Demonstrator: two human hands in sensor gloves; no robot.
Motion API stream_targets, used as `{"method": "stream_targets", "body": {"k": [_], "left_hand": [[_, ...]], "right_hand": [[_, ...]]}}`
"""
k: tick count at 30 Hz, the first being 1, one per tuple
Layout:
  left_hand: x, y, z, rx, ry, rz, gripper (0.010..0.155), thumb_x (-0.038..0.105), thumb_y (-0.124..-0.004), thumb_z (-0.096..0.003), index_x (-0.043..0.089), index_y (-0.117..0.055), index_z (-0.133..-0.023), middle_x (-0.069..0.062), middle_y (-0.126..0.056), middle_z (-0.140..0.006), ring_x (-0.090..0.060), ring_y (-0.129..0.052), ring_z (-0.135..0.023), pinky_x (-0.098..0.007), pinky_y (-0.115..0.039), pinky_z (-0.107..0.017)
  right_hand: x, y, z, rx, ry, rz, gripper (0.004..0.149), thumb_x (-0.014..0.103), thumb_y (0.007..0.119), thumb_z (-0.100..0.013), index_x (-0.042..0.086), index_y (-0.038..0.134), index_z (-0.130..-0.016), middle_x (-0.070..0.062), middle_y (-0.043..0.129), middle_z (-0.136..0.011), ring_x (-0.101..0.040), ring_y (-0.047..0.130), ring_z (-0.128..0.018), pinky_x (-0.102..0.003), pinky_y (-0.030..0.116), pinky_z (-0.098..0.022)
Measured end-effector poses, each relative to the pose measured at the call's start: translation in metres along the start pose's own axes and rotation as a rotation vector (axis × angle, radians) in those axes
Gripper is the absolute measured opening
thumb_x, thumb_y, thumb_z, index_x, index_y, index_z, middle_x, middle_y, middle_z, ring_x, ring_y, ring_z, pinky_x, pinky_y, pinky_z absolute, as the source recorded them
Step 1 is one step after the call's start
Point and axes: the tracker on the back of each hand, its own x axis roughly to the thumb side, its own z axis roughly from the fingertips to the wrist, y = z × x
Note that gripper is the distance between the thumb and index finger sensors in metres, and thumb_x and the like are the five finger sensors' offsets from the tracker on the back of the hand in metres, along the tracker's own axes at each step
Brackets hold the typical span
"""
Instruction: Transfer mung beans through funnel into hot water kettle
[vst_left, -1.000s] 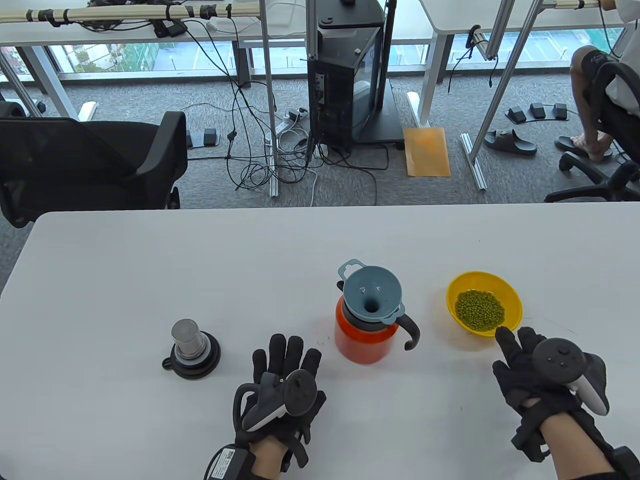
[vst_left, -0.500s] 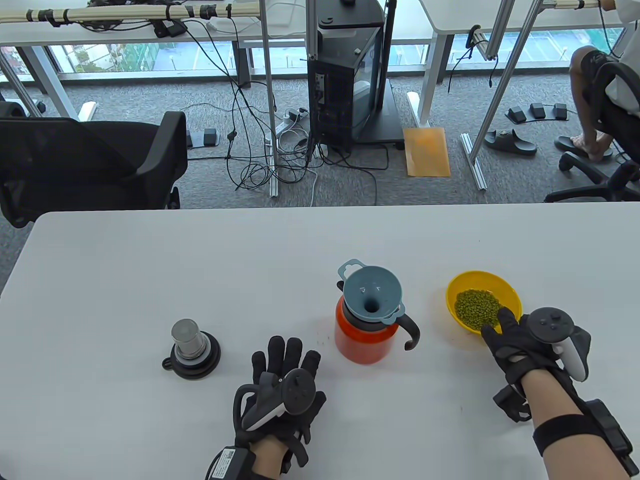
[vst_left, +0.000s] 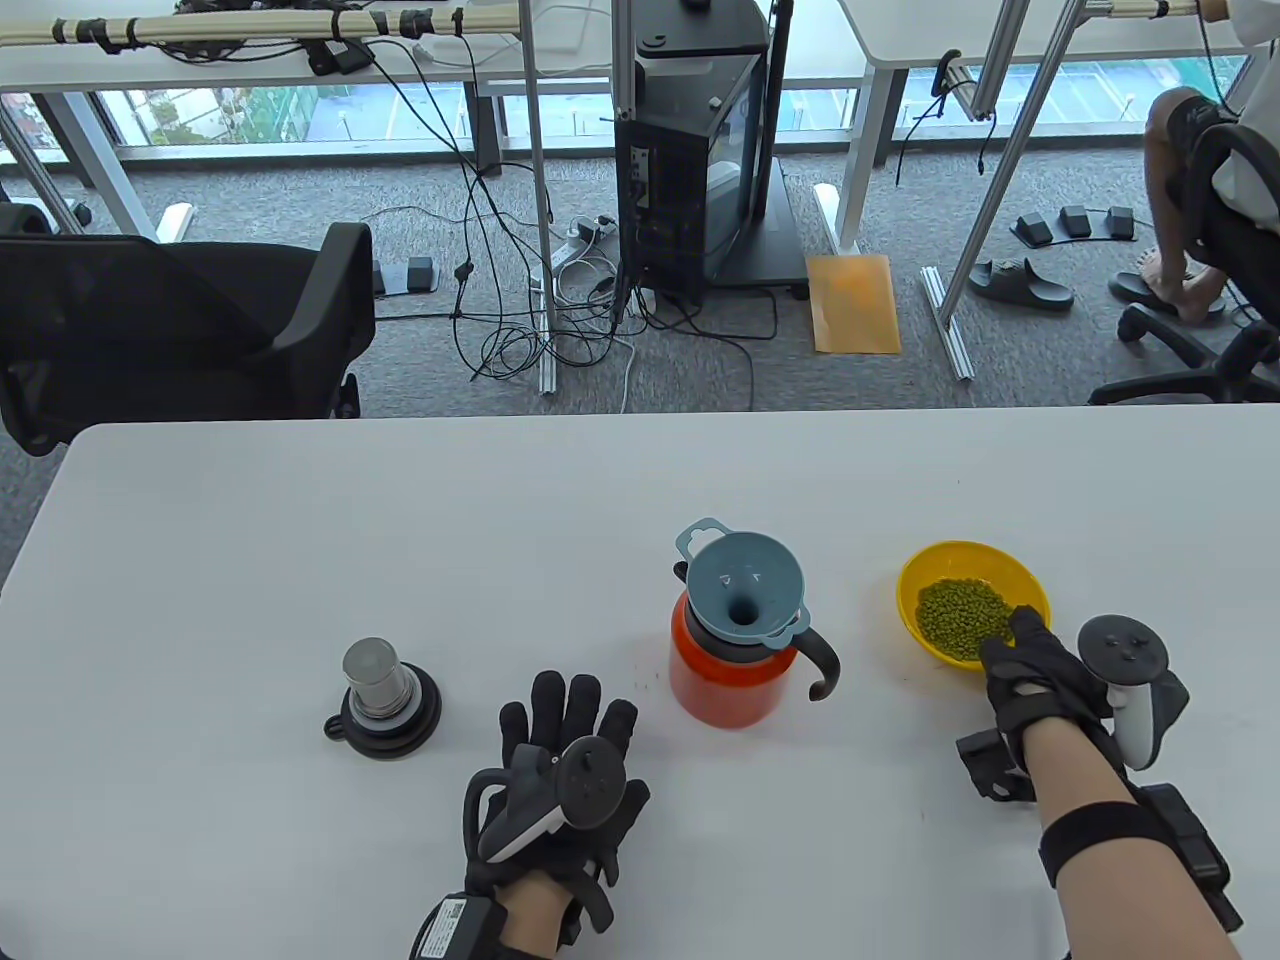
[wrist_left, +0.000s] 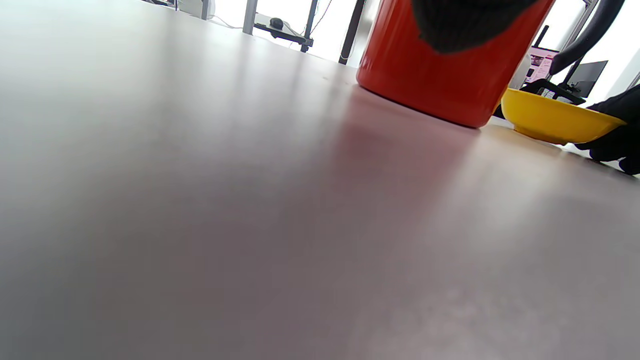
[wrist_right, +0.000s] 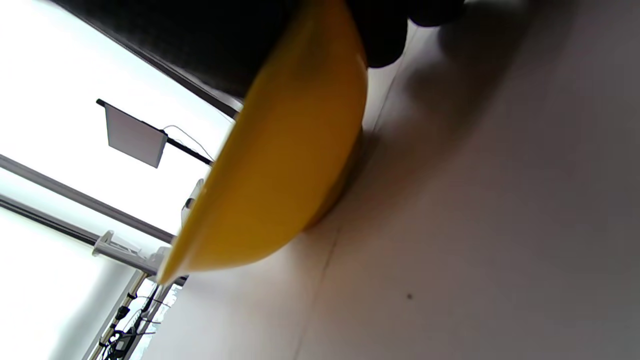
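Note:
A red kettle (vst_left: 722, 676) with a black handle stands mid-table with a blue funnel (vst_left: 745, 594) seated in its mouth. A yellow bowl (vst_left: 935, 571) of green mung beans (vst_left: 960, 615) sits to its right. My right hand (vst_left: 1032, 668) grips the bowl's near rim, thumb over the edge onto the beans; in the right wrist view the bowl (wrist_right: 280, 165) still sits on the table. My left hand (vst_left: 560, 760) rests flat on the table, fingers spread, left of the kettle (wrist_left: 440, 65). The bowl also shows in the left wrist view (wrist_left: 550, 120).
The kettle's lid (vst_left: 383, 698), with a metal plug on a black base, stands on the table to the far left. The white table (vst_left: 400, 520) spreads wide behind the objects. A black chair (vst_left: 180, 320) stands beyond the far left edge.
My right hand moved forward from the table beside the bowl and took hold of its near rim. The bowl shifted slightly right. The left hand stayed still.

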Motion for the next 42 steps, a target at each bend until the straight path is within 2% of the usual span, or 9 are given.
{"method": "stream_targets", "body": {"k": [2,7,9,15,19,23,29,34,42], "left_hand": [[-0.001,0.000,0.000,0.007,-0.005,0.004,0.079,0.054,-0.069,-0.0474,0.031,-0.026,-0.110,-0.005,-0.001,-0.113,-0.040,0.013,-0.099,-0.067,-0.003,-0.067],[-0.001,0.000,0.000,0.008,-0.006,0.005,0.079,0.054,-0.069,-0.0475,0.031,-0.026,-0.110,-0.006,-0.001,-0.113,-0.040,0.013,-0.099,-0.067,-0.003,-0.067],[-0.001,0.000,0.001,0.007,-0.006,0.004,0.079,0.054,-0.069,-0.0474,0.031,-0.026,-0.110,-0.005,-0.001,-0.113,-0.040,0.013,-0.099,-0.067,-0.003,-0.067],[0.000,0.000,0.001,0.004,-0.014,0.002,0.079,0.054,-0.069,-0.0474,0.031,-0.026,-0.110,-0.005,-0.001,-0.113,-0.039,0.013,-0.099,-0.067,-0.003,-0.067],[0.001,-0.001,0.001,0.004,-0.018,0.003,0.078,0.054,-0.069,-0.0476,0.031,-0.027,-0.110,-0.005,-0.001,-0.113,-0.040,0.013,-0.099,-0.067,-0.003,-0.067],[0.001,-0.001,0.001,0.003,-0.023,0.006,0.078,0.054,-0.069,-0.0475,0.031,-0.028,-0.110,-0.005,-0.002,-0.113,-0.040,0.013,-0.099,-0.067,-0.003,-0.067],[0.002,-0.001,0.001,0.007,-0.032,0.010,0.078,0.054,-0.069,-0.0475,0.031,-0.028,-0.110,-0.005,-0.002,-0.114,-0.040,0.013,-0.099,-0.067,-0.003,-0.067],[0.003,-0.002,0.001,0.006,-0.035,0.014,0.078,0.054,-0.069,-0.0475,0.031,-0.028,-0.110,-0.005,-0.002,-0.114,-0.040,0.013,-0.099,-0.067,-0.003,-0.067],[0.002,-0.001,0.002,0.013,-0.039,0.025,0.078,0.054,-0.069,-0.0475,0.030,-0.028,-0.110,-0.006,-0.002,-0.113,-0.040,0.013,-0.099,-0.067,-0.003,-0.067]], "right_hand": [[0.001,-0.004,0.002,-0.038,-0.007,-0.024,0.064,0.016,0.082,-0.045,0.002,0.056,-0.102,-0.036,0.047,-0.100,-0.064,0.046,-0.090,-0.071,0.036,-0.058],[0.011,-0.011,0.006,-0.009,-0.055,-0.143,0.068,0.013,0.082,-0.044,-0.001,0.050,-0.102,-0.040,0.038,-0.098,-0.066,0.064,-0.083,-0.072,0.061,-0.055],[0.022,-0.013,0.009,0.007,-0.075,-0.201,0.069,0.012,0.082,-0.044,-0.001,0.048,-0.103,-0.041,0.035,-0.097,-0.063,0.069,-0.082,-0.070,0.066,-0.054],[0.065,-0.018,0.021,0.048,-0.192,-0.237,0.072,0.011,0.084,-0.042,-0.002,0.047,-0.103,-0.046,0.034,-0.095,-0.060,0.070,-0.083,-0.068,0.064,-0.056],[0.101,-0.020,0.032,0.095,-0.247,-0.196,0.069,0.013,0.087,-0.041,-0.001,0.055,-0.101,-0.048,0.043,-0.092,-0.058,0.075,-0.082,-0.066,0.067,-0.056],[0.134,-0.013,0.047,0.197,-0.285,-0.260,0.071,0.013,0.087,-0.042,-0.002,0.051,-0.102,-0.045,0.043,-0.095,-0.057,0.072,-0.084,-0.067,0.064,-0.057],[0.181,0.004,0.074,0.303,-0.410,-0.219,0.081,0.016,0.090,-0.042,-0.003,0.043,-0.105,-0.043,0.033,-0.098,-0.059,0.064,-0.087,-0.068,0.060,-0.058],[0.204,0.021,0.089,0.354,-0.447,-0.156,0.097,0.022,0.095,-0.040,-0.004,0.029,-0.106,-0.044,0.021,-0.098,-0.066,0.060,-0.084,-0.067,0.070,-0.050],[0.218,0.046,0.102,0.350,-0.561,-0.031,0.103,0.023,0.097,-0.038,-0.004,0.025,-0.106,-0.043,0.014,-0.096,-0.062,0.061,-0.084,-0.059,0.070,-0.052]]}}
